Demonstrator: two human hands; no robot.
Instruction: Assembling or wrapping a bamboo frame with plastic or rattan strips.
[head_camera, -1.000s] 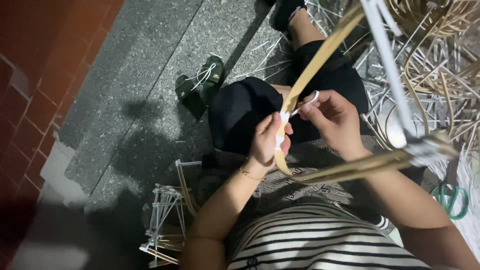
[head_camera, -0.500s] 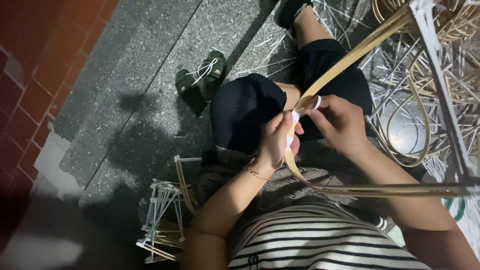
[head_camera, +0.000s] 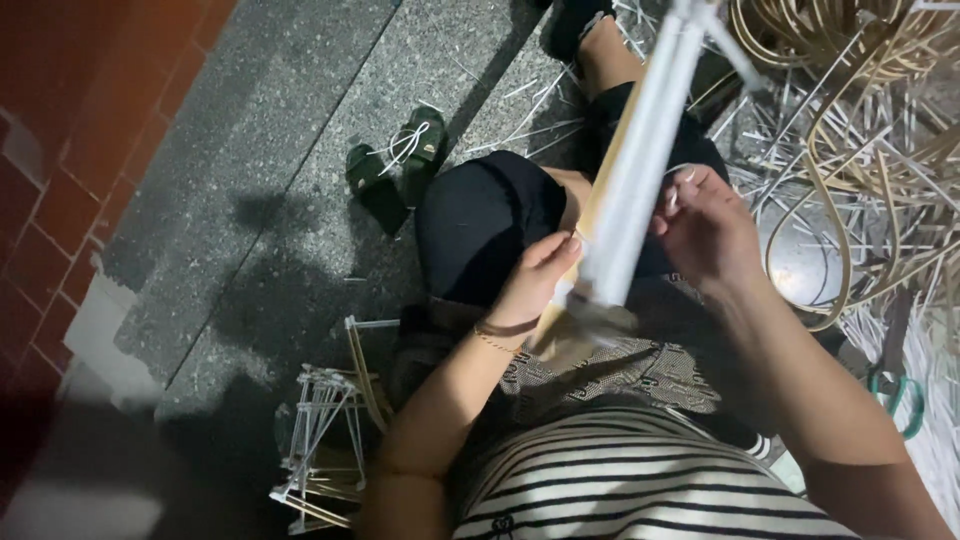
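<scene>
Head view, looking down on a seated person at work over the lap. Left hand (head_camera: 540, 275) is closed with thumb and fingers pinched on the lower part of a long pale frame of thin white rods (head_camera: 640, 170), which rises from the lap toward the far right and is blurred along most of its length. Right hand (head_camera: 705, 225) is curled at the right side of the same frame, fingertips touching it near a thin white strand (head_camera: 678, 172); whether that hand grips the strand or only the rod cannot be told. A flat tan cane strip (head_camera: 598, 200) lies just behind the frame, between the two hands. The hands are close together, with the frame between them, above the black shorts (head_camera: 475, 225).

Handling note, as a judgement: the work seems to be binding or wrapping at a joint. It goes best with the left pinch held firm just below the binding point, so that the frame cannot turn, while the right fingertips keep the strand taut and lay each pass touching the last.

Surroundings: loose coils of tan cane (head_camera: 850, 60) and scattered white offcuts (head_camera: 900, 160) at far right; a green-handled tool (head_camera: 900, 395) at right; a pair of dark green sandals (head_camera: 395, 165) on the grey speckled floor (head_camera: 250, 130) to the left; a small finished white rod frame (head_camera: 320, 450) near left.
</scene>
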